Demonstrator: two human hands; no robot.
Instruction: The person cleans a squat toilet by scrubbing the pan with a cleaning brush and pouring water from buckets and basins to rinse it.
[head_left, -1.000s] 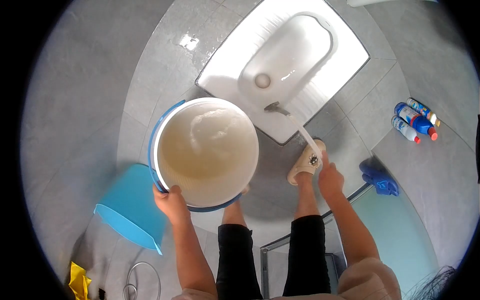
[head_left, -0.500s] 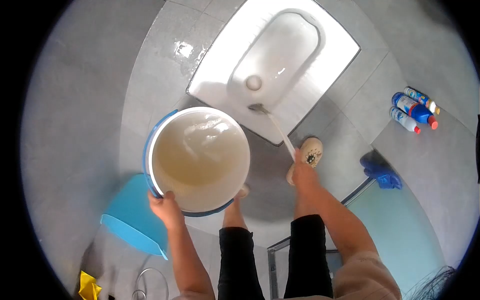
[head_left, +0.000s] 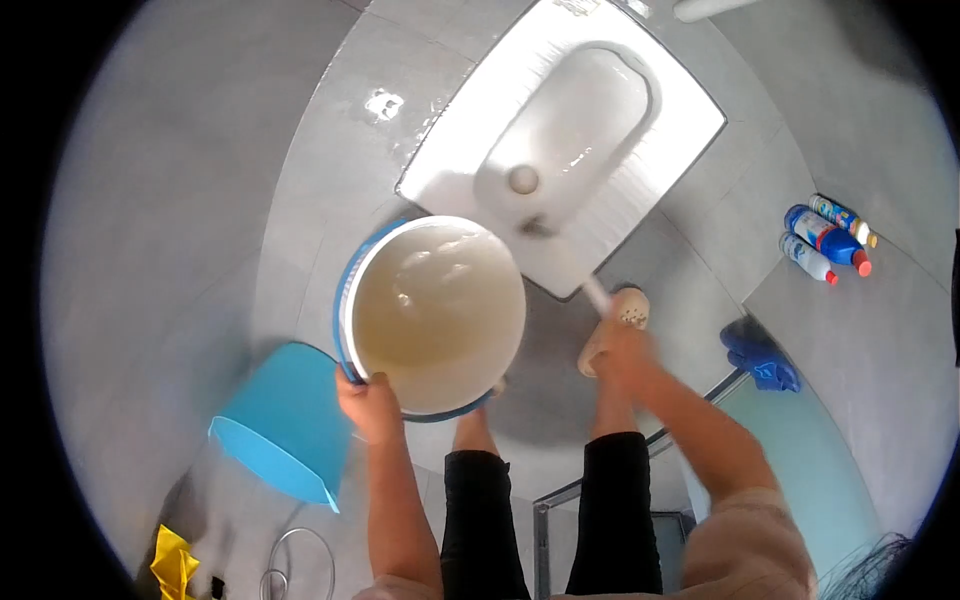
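My left hand [head_left: 371, 408] is closed on the lower left rim of a round white bucket [head_left: 492, 345] with a blue outer edge. Cloudy, yellowish water fills part of it, and its mouth faces me. In my right hand [head_left: 624, 352] is the pale handle of a toilet brush [head_left: 597, 297], blurred by motion. Its small dark head lies over the near end of the white squat toilet [head_left: 665, 120], close to the round drain cover [head_left: 523, 180].
A turquoise bin [head_left: 285, 420] lies left of my left forearm. At the right wall stand several cleaner bottles [head_left: 825, 235], with blue gloves [head_left: 762, 355] nearer me on a glass panel [head_left: 800, 440]. A hose [head_left: 305, 535] and yellow cloth [head_left: 174, 562] are lower left.
The bucket and my left hand have shifted slightly right. My right hand has moved a little right and down, and the brush is now blurred. The view has shifted slightly.
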